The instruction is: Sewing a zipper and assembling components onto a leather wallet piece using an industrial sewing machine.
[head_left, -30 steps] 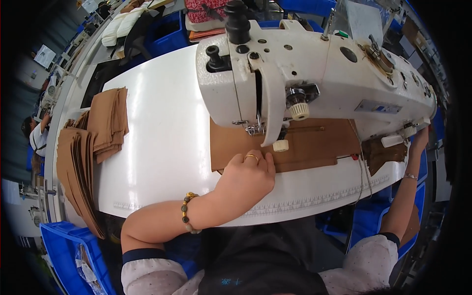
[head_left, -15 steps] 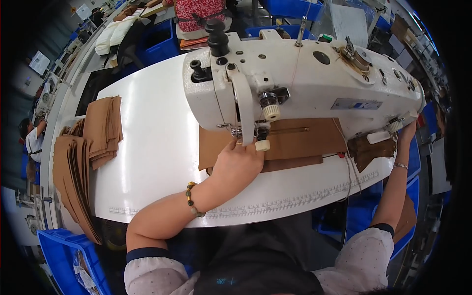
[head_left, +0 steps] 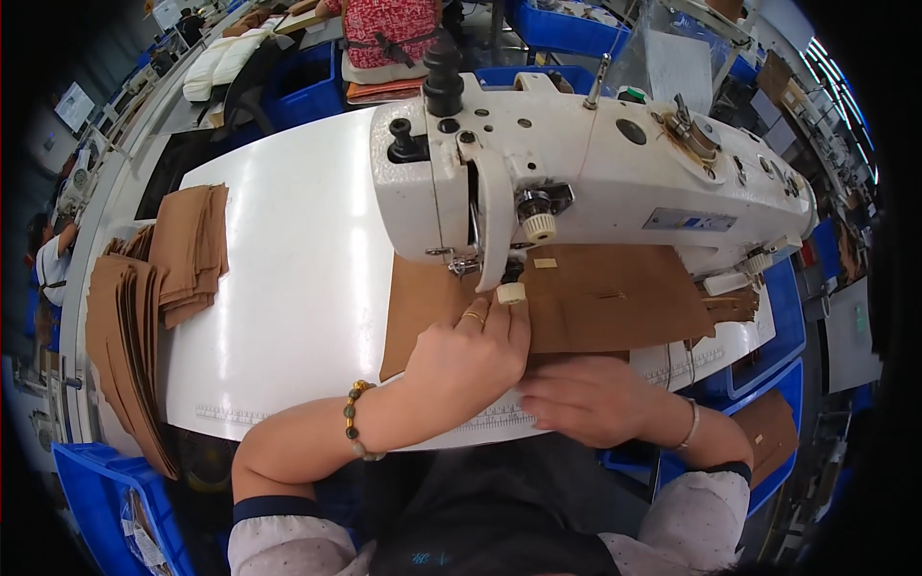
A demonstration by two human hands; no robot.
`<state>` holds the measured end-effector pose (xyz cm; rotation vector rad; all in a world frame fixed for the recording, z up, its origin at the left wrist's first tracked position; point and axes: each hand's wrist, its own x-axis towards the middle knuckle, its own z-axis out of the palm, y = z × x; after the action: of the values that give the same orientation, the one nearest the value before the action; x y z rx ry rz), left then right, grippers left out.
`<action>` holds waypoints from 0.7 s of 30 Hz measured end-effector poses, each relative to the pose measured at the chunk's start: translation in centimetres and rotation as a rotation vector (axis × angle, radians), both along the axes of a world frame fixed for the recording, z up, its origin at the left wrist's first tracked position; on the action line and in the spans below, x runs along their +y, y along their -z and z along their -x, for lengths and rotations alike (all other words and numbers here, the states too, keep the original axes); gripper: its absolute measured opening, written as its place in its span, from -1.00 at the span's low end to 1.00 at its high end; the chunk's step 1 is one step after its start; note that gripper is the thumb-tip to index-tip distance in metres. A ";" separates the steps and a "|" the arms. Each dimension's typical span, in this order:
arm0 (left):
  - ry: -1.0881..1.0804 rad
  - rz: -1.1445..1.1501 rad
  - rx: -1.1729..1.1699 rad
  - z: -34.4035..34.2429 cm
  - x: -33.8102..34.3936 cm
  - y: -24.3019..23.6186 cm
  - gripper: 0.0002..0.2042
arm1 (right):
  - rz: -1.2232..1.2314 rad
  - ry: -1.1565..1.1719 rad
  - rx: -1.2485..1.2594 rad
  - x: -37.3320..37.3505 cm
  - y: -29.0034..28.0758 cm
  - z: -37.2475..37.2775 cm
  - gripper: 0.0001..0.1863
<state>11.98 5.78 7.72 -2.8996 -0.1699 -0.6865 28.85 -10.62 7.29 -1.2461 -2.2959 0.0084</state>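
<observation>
A flat brown panel, leather-like (head_left: 624, 298), lies under the head of a white sewing machine (head_left: 615, 182). My left hand (head_left: 466, 355) rests on the panel's near-left part, its fingers stretched toward the presser foot; the white knob in front of the foot partly covers the fingertips. My right hand (head_left: 586, 396), slightly blurred, is beside it at the panel's near edge, fingers apart and pointing left. A small pale yellow tag (head_left: 545, 262) shows on the panel. The needle point is hidden.
Stacks of brown cut pieces (head_left: 130, 307) lie at the table's left edge. A printed ruler strip (head_left: 226, 413) runs along the front of the white table (head_left: 279, 278). Blue bins (head_left: 106, 499) stand below on both sides. Another person in red (head_left: 389, 34) sits beyond the machine.
My right hand has come from the machine's right end to the panel's near edge, beside my left. The panel's right part has shifted nearer, and the small yellow tag now shows.
</observation>
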 end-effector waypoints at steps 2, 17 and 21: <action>0.018 0.001 -0.035 0.2 0.3 -0.3 -0.51 | 0.123 0.090 -0.046 3.1 1.2 1.3 -0.76; 0.074 0.110 0.097 3.9 3.8 3.3 -0.55 | -0.122 0.744 -0.227 0.8 -4.0 -6.6 -0.67; 0.065 0.226 0.203 2.8 4.2 2.0 -0.60 | 0.735 0.081 -0.027 -2.7 -11.5 -2.4 -0.69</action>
<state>9.16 9.99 5.73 -3.1802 -0.1368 -0.4010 31.30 -13.28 18.80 -1.6787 -2.3351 0.8778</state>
